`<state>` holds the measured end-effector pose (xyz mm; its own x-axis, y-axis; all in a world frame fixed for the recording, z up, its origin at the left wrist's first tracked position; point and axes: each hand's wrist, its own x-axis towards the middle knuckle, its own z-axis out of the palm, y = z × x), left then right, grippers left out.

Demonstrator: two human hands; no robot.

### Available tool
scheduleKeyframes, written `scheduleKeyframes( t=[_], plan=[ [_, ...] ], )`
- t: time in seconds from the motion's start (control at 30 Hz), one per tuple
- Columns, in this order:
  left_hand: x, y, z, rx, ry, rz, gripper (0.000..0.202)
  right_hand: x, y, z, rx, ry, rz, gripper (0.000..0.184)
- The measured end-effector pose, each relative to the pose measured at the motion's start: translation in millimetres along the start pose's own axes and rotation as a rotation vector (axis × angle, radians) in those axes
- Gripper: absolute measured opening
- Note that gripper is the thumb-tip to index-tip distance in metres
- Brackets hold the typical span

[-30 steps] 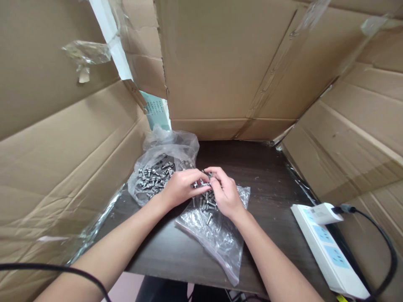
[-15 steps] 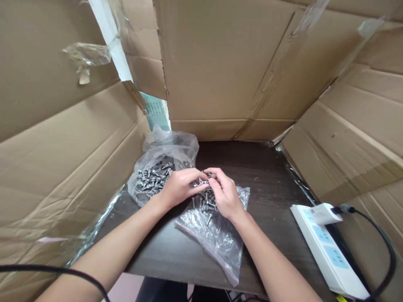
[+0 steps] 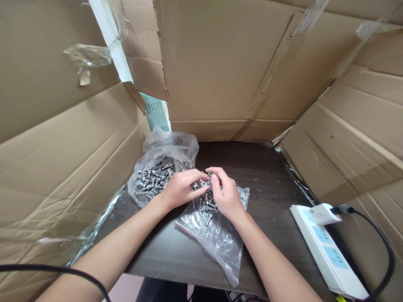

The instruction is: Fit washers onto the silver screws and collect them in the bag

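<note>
My left hand (image 3: 184,188) is closed, with thumb and fingers around a few small metal washers (image 3: 203,183). My right hand (image 3: 227,193) pinches a small ring-shaped metal piece, seemingly a washer (image 3: 210,174), between thumb and index finger. The fingertips of both hands nearly meet. Beneath them, loose silver bolts (image 3: 208,205) lie on a flat clear zip bag (image 3: 217,243), partly hidden by my hands. To the left, an open clear plastic bag (image 3: 182,142) holds a heap of bolts (image 3: 153,179), several with washers on their shanks.
Cardboard walls (image 3: 226,63) enclose the dark tabletop (image 3: 239,157) on the left, back and right. A white power strip (image 3: 330,251) with a plugged-in adapter (image 3: 324,214) lies at the right. A black cable (image 3: 56,270) crosses my left forearm.
The fingertips have drawn slightly apart, and the right hand has shifted a little. More of the metal pieces now shows between the hands.
</note>
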<state>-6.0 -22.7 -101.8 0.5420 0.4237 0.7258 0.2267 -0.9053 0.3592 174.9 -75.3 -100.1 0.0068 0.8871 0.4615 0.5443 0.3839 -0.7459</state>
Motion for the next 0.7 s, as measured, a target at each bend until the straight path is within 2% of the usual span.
scheduleKeyframes(
  t=[0.47,0.7],
  plan=[
    [0.1,3.6,-0.6,0.037,-0.019,-0.025,0.01,1.9,-4.2,-1.8,0.046,-0.031,0.077,0.031],
    [0.4,3.6,-1.3,0.009,0.003,-0.032,0.009,1.0,-6.1,-5.2,0.074,-0.048,0.031,0.028]
  ],
)
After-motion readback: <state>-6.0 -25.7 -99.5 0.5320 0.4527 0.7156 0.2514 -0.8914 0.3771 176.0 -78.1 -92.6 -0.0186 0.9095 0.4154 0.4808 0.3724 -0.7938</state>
